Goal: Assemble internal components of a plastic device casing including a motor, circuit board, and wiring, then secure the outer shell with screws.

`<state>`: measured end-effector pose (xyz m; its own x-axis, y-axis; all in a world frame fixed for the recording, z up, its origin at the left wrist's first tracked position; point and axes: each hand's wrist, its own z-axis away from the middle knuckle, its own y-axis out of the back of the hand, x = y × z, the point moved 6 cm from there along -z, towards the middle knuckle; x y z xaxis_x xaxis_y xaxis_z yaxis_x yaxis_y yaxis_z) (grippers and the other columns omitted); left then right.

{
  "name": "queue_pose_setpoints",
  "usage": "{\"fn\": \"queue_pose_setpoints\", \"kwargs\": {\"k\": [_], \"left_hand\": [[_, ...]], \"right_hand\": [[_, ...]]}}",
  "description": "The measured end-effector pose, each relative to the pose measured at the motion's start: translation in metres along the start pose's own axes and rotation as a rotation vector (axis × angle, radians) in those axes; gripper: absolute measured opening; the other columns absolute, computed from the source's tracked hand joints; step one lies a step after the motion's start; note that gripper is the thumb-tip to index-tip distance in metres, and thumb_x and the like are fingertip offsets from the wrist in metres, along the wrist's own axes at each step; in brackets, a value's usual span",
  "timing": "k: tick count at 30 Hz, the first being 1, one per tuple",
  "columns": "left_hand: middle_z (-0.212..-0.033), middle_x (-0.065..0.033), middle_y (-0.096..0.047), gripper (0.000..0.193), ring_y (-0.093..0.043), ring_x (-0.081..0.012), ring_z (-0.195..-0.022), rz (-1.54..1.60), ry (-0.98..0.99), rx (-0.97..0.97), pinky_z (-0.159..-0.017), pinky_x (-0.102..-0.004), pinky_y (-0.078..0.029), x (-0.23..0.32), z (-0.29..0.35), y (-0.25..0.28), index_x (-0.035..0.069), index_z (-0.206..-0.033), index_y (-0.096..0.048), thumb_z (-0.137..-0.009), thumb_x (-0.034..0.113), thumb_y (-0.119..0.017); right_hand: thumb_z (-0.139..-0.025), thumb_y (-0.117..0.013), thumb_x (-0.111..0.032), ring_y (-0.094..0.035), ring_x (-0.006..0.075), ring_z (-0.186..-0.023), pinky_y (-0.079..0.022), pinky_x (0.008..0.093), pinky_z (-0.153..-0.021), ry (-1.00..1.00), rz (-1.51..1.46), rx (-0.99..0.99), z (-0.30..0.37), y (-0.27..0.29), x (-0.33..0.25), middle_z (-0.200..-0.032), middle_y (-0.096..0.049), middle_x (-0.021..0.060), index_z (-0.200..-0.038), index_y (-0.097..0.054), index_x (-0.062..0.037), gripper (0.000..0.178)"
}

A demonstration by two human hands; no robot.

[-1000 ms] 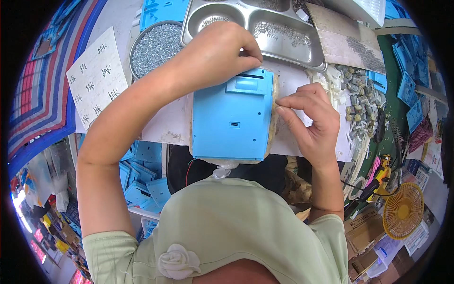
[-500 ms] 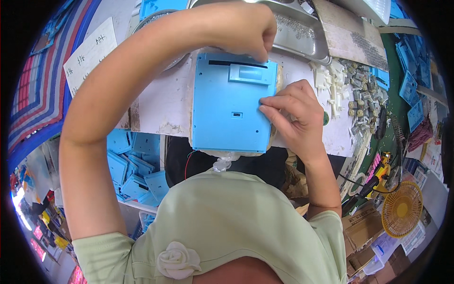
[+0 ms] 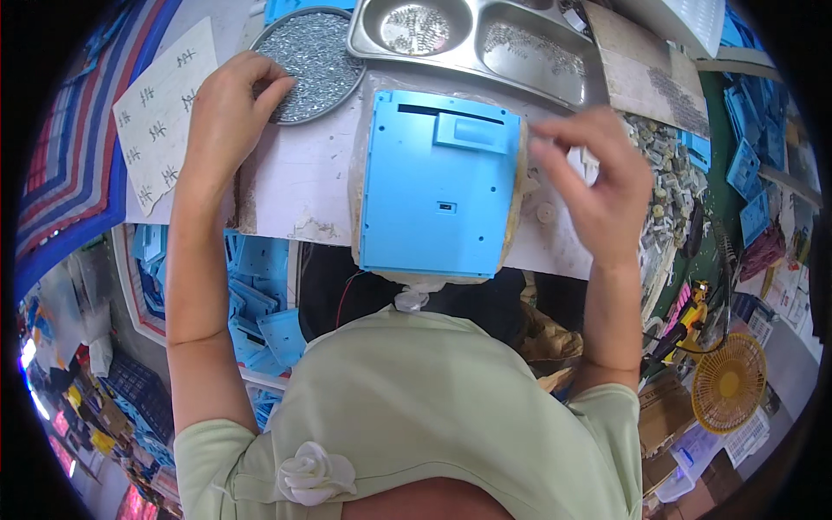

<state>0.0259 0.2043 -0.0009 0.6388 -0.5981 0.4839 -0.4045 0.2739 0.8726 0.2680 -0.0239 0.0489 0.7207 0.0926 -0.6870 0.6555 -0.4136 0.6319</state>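
Observation:
A flat blue plastic panel (image 3: 425,186) with a long slot, a raised rectangular block and small holes lies on a plastic-wrapped pad (image 3: 513,212) in front of me. My left hand (image 3: 232,108) is at the left rim of a round metal dish (image 3: 316,69) full of small silvery screws. Its thumb and forefinger are bent together over the rim; whether anything is between them is hidden. Just right of the panel, apart from it, hovers my right hand (image 3: 598,178), blurred by motion. A white plastic piece (image 3: 585,165) shows in the gap of its fingers.
Behind the panel stands a metal compartment tray (image 3: 481,65) with small parts. White and grey parts (image 3: 663,178) are heaped at right, below a board (image 3: 646,74) with rows of small pieces. A marked paper sheet (image 3: 165,113) lies left. More blue panels (image 3: 260,299) fill a bin below.
My left hand has moved from the panel's far right corner to the screw dish on the left. My right hand has come off the panel's right edge and moved rightward.

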Motion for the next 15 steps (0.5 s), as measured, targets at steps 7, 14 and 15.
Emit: {"fn": "queue_pose_setpoints", "kwargs": {"k": [7,14,15], "left_hand": [[-0.092,-0.0129,-0.067,0.014,-0.067,-0.0300,-0.084,-0.081,-0.197,0.180,-0.076,-0.0364,-0.052,-0.001,0.002,-0.003,0.001,-0.096,-0.071,-0.091,0.013,-0.070],[-0.089,-0.0123,-0.068,0.013,-0.067,-0.0310,-0.082,-0.087,-0.151,0.226,-0.075,-0.0371,-0.053,-0.005,0.007,0.004,0.003,-0.096,-0.071,-0.093,0.015,-0.068],[-0.090,-0.0120,-0.069,0.013,-0.067,-0.0297,-0.081,-0.081,-0.165,0.241,-0.075,-0.0362,-0.053,-0.006,0.007,0.006,0.003,-0.098,-0.072,-0.093,0.015,-0.068]], "right_hand": [[-0.086,-0.063,-0.017,-0.062,0.0295,-0.103,-0.047,0.0480,-0.087,0.516,0.563,-0.407,-0.126,-0.134,-0.040,-0.090,-0.073,0.0108,-0.081,-0.075,-0.0066,0.017],[-0.086,-0.062,-0.016,-0.064,0.0295,-0.105,-0.049,0.0468,-0.087,0.496,0.693,-0.520,-0.159,-0.194,-0.031,-0.093,-0.075,0.0113,-0.085,-0.078,-0.0073,0.018],[-0.085,-0.063,-0.016,-0.064,0.0293,-0.105,-0.049,0.0467,-0.087,0.499,0.703,-0.507,-0.161,-0.194,-0.032,-0.094,-0.075,0.0114,-0.085,-0.078,-0.0074,0.018]]}}
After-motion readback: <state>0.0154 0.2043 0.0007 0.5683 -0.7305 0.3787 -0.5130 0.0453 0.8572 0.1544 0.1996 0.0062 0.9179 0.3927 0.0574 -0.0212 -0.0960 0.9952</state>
